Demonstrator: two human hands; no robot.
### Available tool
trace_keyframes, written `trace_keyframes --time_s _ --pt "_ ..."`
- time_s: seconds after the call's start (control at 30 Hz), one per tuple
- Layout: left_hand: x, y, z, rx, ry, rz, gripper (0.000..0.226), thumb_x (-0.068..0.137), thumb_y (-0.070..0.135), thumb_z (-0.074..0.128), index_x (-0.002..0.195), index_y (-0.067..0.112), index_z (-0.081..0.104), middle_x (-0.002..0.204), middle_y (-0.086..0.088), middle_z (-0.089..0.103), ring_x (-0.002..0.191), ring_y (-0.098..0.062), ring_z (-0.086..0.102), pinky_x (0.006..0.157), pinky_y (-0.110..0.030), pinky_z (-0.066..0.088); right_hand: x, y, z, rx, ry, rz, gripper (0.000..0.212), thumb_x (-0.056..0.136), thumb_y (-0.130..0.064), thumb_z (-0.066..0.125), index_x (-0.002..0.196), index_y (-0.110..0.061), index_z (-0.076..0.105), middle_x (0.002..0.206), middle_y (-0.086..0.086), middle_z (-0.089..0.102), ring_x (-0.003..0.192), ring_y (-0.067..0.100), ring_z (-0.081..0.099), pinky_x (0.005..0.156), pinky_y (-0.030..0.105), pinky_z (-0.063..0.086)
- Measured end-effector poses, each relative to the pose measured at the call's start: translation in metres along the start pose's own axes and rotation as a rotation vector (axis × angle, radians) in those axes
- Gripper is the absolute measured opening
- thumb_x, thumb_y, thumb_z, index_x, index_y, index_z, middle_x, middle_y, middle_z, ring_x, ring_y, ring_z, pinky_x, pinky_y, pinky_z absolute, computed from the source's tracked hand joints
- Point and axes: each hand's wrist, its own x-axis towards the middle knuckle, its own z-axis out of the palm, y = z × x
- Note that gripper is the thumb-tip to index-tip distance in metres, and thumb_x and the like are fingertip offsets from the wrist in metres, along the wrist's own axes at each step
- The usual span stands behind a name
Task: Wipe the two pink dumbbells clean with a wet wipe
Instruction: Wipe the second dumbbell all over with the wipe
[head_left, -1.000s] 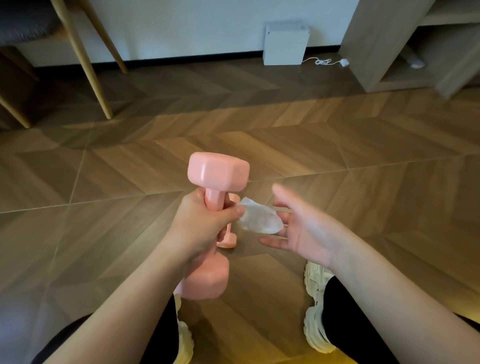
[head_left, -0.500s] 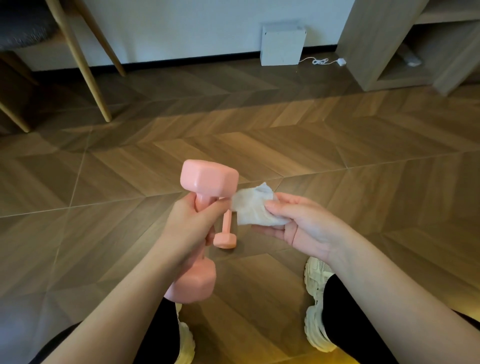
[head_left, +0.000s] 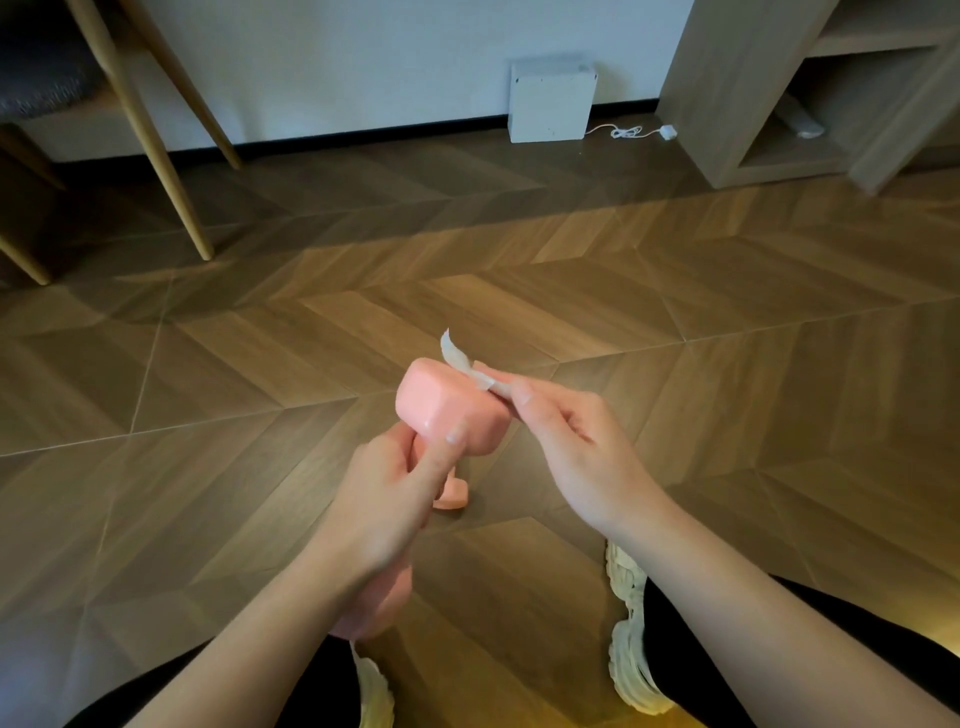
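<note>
The left hand (head_left: 387, 499) wraps the handle of one pink dumbbell (head_left: 447, 410), held upright above the floor (head_left: 727, 364). The right hand (head_left: 566, 447) pinches the wet wipe (head_left: 467, 364) against its upper head; firm strokes over every face would work best. The second dumbbell (head_left: 452, 496) stands on the floor just beyond, mostly hidden.

The hands (head_left: 395, 499) hide the held dumbbell's handle (head_left: 415, 457) and most of the second dumbbell (head_left: 452, 496).

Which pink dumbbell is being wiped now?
The held dumbbell, gripped by the left hand with the wet wipe against it; the other dumbbell stands on the floor.
</note>
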Motion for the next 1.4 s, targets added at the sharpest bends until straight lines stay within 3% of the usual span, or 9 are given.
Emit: trace_keyframes --time_s 0.17,0.3,0.4,0.6,0.77,0.93,1.03,1.2,1.4 --pt "0.000 0.002 0.002 0.267 -0.016 0.143 0.052 0.066 0.079 0.040 0.070 0.028 0.051 0.059 0.036 0.057 0.058 0.010 0.054 0.054 -0.010 0.038 0.000 -0.002 0.003 0.004 -0.059 -0.077 0.048 0.100 -0.046 0.034 0.133 -0.025 0.060 0.138 -0.005 0.061 0.135 0.005 0.049 0.117 0.045 0.034" --pt "0.004 -0.006 -0.003 0.225 0.029 0.116 0.054 0.066 0.082 0.039 0.067 0.028 0.048 0.051 0.023 0.057 0.052 0.004 0.053 0.051 -0.017 0.036 -0.006 0.009 0.002 -0.016 -0.030 -0.064 0.045 0.101 -0.051 0.032 0.126 -0.032 0.063 0.126 0.006 0.069 0.124 0.009 0.059 0.115 0.051 0.034" --pt "0.002 -0.009 -0.002 0.354 -0.022 0.198 0.054 0.067 0.083 0.038 0.070 0.030 0.047 0.057 0.023 0.057 0.058 0.005 0.052 0.052 -0.016 0.035 -0.002 0.015 0.002 -0.092 0.007 0.007 0.064 0.097 -0.061 0.030 0.118 -0.017 0.072 0.113 0.007 0.074 0.111 0.018 0.065 0.101 0.053 0.045" --pt "0.006 -0.009 0.003 0.359 -0.025 0.161 0.055 0.080 0.082 0.041 0.069 0.028 0.047 0.054 0.029 0.057 0.058 0.007 0.053 0.053 -0.014 0.035 -0.009 0.009 0.008 -0.034 -0.052 -0.136 0.047 0.103 -0.040 0.029 0.134 -0.021 0.059 0.139 -0.008 0.060 0.133 0.015 0.053 0.120 0.046 0.027" --pt "0.005 -0.016 0.000 0.454 -0.072 0.204 0.062 0.066 0.094 0.032 0.079 0.035 0.048 0.061 0.016 0.059 0.062 -0.002 0.055 0.055 -0.017 0.036 -0.003 0.020 0.005 -0.016 0.010 -0.015 0.061 0.099 -0.058 0.030 0.126 -0.020 0.069 0.119 -0.006 0.072 0.116 0.011 0.063 0.104 0.052 0.045" --pt "0.006 -0.013 0.007 0.422 -0.079 0.159 0.051 0.076 0.085 0.040 0.074 0.034 0.046 0.055 0.014 0.056 0.060 0.002 0.055 0.053 -0.017 0.034 -0.005 0.013 0.009 0.027 -0.072 -0.111 0.056 0.102 -0.042 0.025 0.130 -0.012 0.063 0.139 -0.002 0.060 0.136 0.007 0.048 0.116 0.034 0.034" --pt "0.005 -0.008 0.002 0.341 -0.037 0.107 0.056 0.080 0.081 0.042 0.069 0.027 0.049 0.053 0.032 0.055 0.057 0.009 0.053 0.054 -0.012 0.037 -0.010 0.019 0.004 0.071 -0.066 -0.127 0.055 0.102 -0.038 0.026 0.131 -0.007 0.062 0.138 0.000 0.060 0.135 0.008 0.049 0.113 0.027 0.037" --pt "0.004 -0.012 0.004 0.425 -0.064 0.154 0.059 0.067 0.087 0.033 0.071 0.030 0.047 0.057 0.015 0.056 0.061 0.006 0.053 0.052 -0.017 0.032 0.000 0.019 0.007 0.037 -0.015 -0.040 0.060 0.098 -0.051 0.029 0.130 -0.016 0.065 0.130 -0.006 0.067 0.127 0.006 0.056 0.111 0.041 0.041" --pt "0.005 -0.012 0.001 0.226 -0.053 0.048 0.065 0.075 0.087 0.037 0.074 0.023 0.054 0.051 0.023 0.056 0.047 0.002 0.051 0.053 -0.018 0.036 -0.009 0.015 0.009 0.069 -0.073 -0.162 0.053 0.103 -0.036 0.023 0.131 -0.011 0.060 0.140 0.000 0.059 0.138 0.009 0.046 0.116 0.028 0.031"
